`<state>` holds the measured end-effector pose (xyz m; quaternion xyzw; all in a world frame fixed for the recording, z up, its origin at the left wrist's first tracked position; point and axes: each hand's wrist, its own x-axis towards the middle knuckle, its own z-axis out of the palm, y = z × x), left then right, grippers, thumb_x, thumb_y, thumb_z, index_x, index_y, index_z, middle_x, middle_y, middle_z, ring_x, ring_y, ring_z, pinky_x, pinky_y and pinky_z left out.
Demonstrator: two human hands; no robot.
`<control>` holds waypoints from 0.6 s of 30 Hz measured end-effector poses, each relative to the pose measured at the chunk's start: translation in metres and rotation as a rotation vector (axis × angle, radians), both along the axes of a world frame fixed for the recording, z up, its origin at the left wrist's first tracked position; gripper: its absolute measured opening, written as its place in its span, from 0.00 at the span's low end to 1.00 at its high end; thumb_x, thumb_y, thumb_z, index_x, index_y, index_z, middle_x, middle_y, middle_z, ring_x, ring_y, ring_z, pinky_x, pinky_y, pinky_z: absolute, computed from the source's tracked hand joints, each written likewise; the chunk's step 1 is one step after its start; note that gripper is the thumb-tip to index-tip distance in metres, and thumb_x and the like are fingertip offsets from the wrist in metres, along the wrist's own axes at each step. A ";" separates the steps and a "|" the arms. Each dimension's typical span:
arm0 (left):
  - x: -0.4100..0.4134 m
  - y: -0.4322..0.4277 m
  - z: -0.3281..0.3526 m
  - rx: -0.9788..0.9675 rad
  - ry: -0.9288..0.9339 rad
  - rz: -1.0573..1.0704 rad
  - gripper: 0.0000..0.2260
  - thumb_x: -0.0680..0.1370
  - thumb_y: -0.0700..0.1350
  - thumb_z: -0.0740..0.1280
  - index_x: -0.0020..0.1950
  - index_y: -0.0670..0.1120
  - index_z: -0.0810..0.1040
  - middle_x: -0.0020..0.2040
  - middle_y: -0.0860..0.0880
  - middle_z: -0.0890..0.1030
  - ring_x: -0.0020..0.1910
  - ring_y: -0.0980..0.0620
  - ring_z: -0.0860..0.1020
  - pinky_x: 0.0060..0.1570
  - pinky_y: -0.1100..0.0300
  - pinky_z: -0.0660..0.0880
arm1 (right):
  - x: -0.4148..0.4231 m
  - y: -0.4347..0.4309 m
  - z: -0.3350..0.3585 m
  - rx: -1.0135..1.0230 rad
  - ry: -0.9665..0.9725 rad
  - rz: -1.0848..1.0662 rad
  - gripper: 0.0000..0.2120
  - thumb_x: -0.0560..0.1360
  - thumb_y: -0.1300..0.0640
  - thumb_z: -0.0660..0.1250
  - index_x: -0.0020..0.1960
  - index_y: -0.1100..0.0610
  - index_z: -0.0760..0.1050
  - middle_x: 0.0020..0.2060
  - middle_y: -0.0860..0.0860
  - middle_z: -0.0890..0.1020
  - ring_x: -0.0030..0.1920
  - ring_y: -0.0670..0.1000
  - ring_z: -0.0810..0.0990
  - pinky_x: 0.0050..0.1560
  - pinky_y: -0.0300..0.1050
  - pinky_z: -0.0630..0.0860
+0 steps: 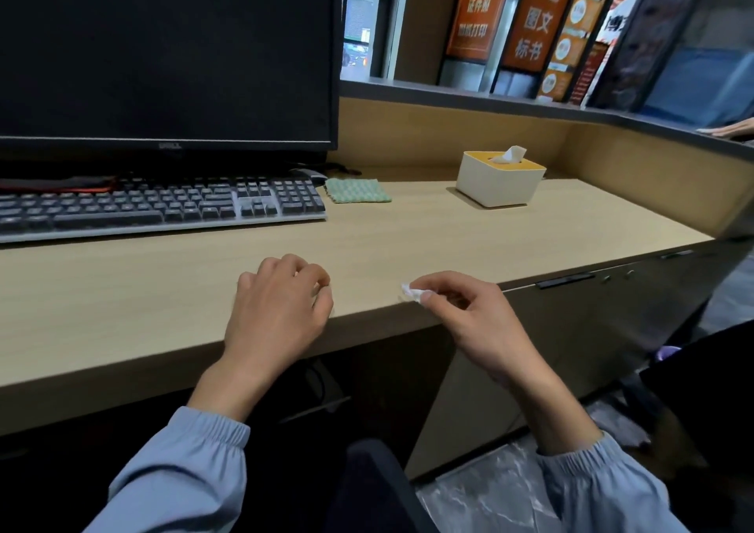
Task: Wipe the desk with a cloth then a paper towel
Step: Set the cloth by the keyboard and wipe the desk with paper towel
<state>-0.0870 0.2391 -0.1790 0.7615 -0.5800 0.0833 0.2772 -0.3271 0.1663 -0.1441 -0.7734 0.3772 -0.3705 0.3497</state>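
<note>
A person in light blue sleeves sits at a pale wood counter (449, 239), both hands near its front edge. The right hand (469, 312) hovers at the edge, and its grip is a pinch: thumb and forefinger clasp a small crumpled wad of white paper towel (411, 291), which sits just above the edge of the counter. The left hand (281, 308) is over the counter just beside it, palm down, its grip released, with the fingers loosely curled and holding nothing. The cloth (358, 190), green with a checked pattern, lies flat farther back on the counter, just to the right of the keyboard (155, 206) and well apart from both hands. A dark monitor (163, 51) stands behind the keyboard. To the right of the cloth stands a white tissue box (500, 179) with a yellow top and a tissue poking up from its slot. Orange posters (530, 14) lean behind a raised ledge at the back. Below the counter on the right, clear crinkled plastic (489, 487) shows between the person's knees and the cabinet.
</note>
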 end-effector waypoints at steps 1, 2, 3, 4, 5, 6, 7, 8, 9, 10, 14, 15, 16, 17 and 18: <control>-0.001 0.000 0.000 -0.006 0.012 -0.013 0.09 0.82 0.53 0.63 0.58 0.56 0.81 0.58 0.54 0.79 0.60 0.49 0.74 0.55 0.52 0.63 | -0.001 0.000 -0.001 0.031 -0.049 -0.009 0.04 0.78 0.55 0.72 0.50 0.49 0.86 0.47 0.43 0.86 0.47 0.44 0.81 0.49 0.36 0.75; -0.003 -0.001 0.002 -0.008 0.029 -0.030 0.09 0.82 0.53 0.63 0.57 0.56 0.81 0.58 0.55 0.79 0.60 0.50 0.74 0.54 0.52 0.62 | -0.001 -0.002 -0.002 0.029 -0.070 -0.039 0.05 0.78 0.56 0.72 0.50 0.49 0.86 0.47 0.43 0.86 0.48 0.44 0.82 0.50 0.37 0.75; -0.005 -0.002 0.003 -0.004 0.044 -0.044 0.08 0.81 0.54 0.63 0.56 0.57 0.81 0.58 0.56 0.79 0.60 0.51 0.74 0.54 0.53 0.62 | -0.002 -0.007 -0.004 -0.016 -0.049 -0.080 0.05 0.78 0.55 0.72 0.50 0.49 0.86 0.47 0.43 0.86 0.48 0.43 0.81 0.50 0.36 0.75; -0.006 -0.001 0.004 0.003 0.048 -0.052 0.08 0.81 0.54 0.63 0.56 0.57 0.81 0.58 0.57 0.79 0.60 0.52 0.74 0.55 0.53 0.62 | -0.002 -0.012 -0.007 -0.095 0.015 -0.118 0.05 0.78 0.55 0.72 0.50 0.48 0.86 0.46 0.42 0.85 0.47 0.42 0.80 0.49 0.35 0.74; -0.007 0.000 0.003 0.006 0.041 -0.056 0.08 0.81 0.55 0.63 0.56 0.58 0.81 0.58 0.57 0.79 0.60 0.52 0.74 0.55 0.52 0.63 | -0.002 -0.018 -0.010 -0.191 0.106 -0.141 0.04 0.78 0.54 0.72 0.50 0.48 0.86 0.46 0.41 0.84 0.47 0.40 0.78 0.49 0.34 0.72; -0.007 0.000 0.002 0.002 0.032 -0.058 0.08 0.82 0.55 0.63 0.56 0.58 0.81 0.58 0.57 0.79 0.61 0.52 0.74 0.56 0.52 0.64 | -0.002 -0.023 -0.013 -0.288 0.197 -0.144 0.04 0.78 0.53 0.72 0.50 0.48 0.86 0.45 0.40 0.83 0.47 0.38 0.77 0.51 0.35 0.70; -0.006 0.002 0.001 -0.005 0.024 -0.061 0.08 0.82 0.55 0.63 0.56 0.58 0.81 0.58 0.58 0.79 0.61 0.52 0.74 0.57 0.52 0.64 | 0.000 -0.027 -0.014 -0.373 0.267 -0.132 0.04 0.78 0.53 0.72 0.48 0.50 0.86 0.44 0.39 0.82 0.46 0.37 0.75 0.52 0.37 0.69; -0.006 0.003 0.000 -0.008 0.020 -0.064 0.09 0.82 0.56 0.63 0.57 0.58 0.81 0.59 0.58 0.79 0.61 0.52 0.74 0.57 0.51 0.65 | 0.003 -0.030 -0.015 -0.453 0.316 -0.111 0.03 0.77 0.55 0.73 0.47 0.51 0.86 0.43 0.40 0.83 0.44 0.38 0.75 0.52 0.40 0.69; -0.005 0.003 -0.001 -0.007 0.021 -0.068 0.09 0.82 0.56 0.62 0.57 0.59 0.80 0.59 0.59 0.78 0.62 0.52 0.73 0.57 0.51 0.65 | 0.006 -0.034 -0.015 -0.530 0.363 -0.091 0.03 0.76 0.57 0.74 0.44 0.53 0.86 0.42 0.42 0.84 0.43 0.41 0.76 0.51 0.43 0.68; -0.004 0.003 -0.001 -0.001 0.023 -0.070 0.09 0.83 0.57 0.62 0.57 0.59 0.80 0.59 0.59 0.78 0.62 0.53 0.73 0.57 0.52 0.64 | 0.010 -0.038 -0.015 -0.594 0.425 -0.074 0.05 0.75 0.59 0.74 0.41 0.55 0.85 0.40 0.45 0.86 0.41 0.45 0.77 0.50 0.44 0.68; -0.001 0.001 -0.001 0.032 0.034 -0.082 0.10 0.83 0.58 0.60 0.58 0.60 0.79 0.61 0.61 0.77 0.63 0.55 0.71 0.57 0.53 0.64 | 0.027 -0.071 -0.008 -0.606 0.659 -0.038 0.10 0.76 0.61 0.69 0.36 0.57 0.80 0.37 0.52 0.85 0.40 0.56 0.79 0.47 0.43 0.65; 0.000 0.000 -0.001 0.033 0.050 -0.089 0.09 0.83 0.58 0.60 0.58 0.61 0.78 0.61 0.61 0.77 0.63 0.55 0.71 0.58 0.53 0.64 | 0.033 -0.079 -0.006 -0.592 0.673 -0.040 0.10 0.76 0.62 0.68 0.37 0.57 0.81 0.38 0.52 0.85 0.41 0.56 0.78 0.46 0.43 0.66; 0.002 0.000 -0.001 0.038 0.071 -0.095 0.09 0.82 0.58 0.61 0.58 0.61 0.79 0.61 0.61 0.77 0.64 0.55 0.70 0.59 0.53 0.65 | 0.040 -0.087 -0.005 -0.580 0.686 -0.038 0.10 0.76 0.62 0.67 0.38 0.56 0.82 0.38 0.51 0.84 0.43 0.55 0.78 0.46 0.44 0.70; 0.003 0.000 0.001 0.046 0.090 -0.101 0.09 0.82 0.59 0.61 0.58 0.61 0.79 0.62 0.61 0.76 0.64 0.55 0.70 0.59 0.52 0.65 | 0.047 -0.092 -0.002 -0.567 0.699 -0.033 0.10 0.77 0.62 0.66 0.39 0.55 0.83 0.39 0.51 0.84 0.44 0.54 0.77 0.46 0.45 0.72; 0.004 0.000 0.001 0.053 0.105 -0.107 0.10 0.82 0.59 0.61 0.58 0.61 0.79 0.62 0.61 0.77 0.64 0.55 0.70 0.60 0.52 0.65 | 0.052 -0.095 0.001 -0.561 0.709 -0.022 0.11 0.78 0.61 0.66 0.41 0.54 0.84 0.40 0.51 0.83 0.46 0.52 0.76 0.46 0.45 0.73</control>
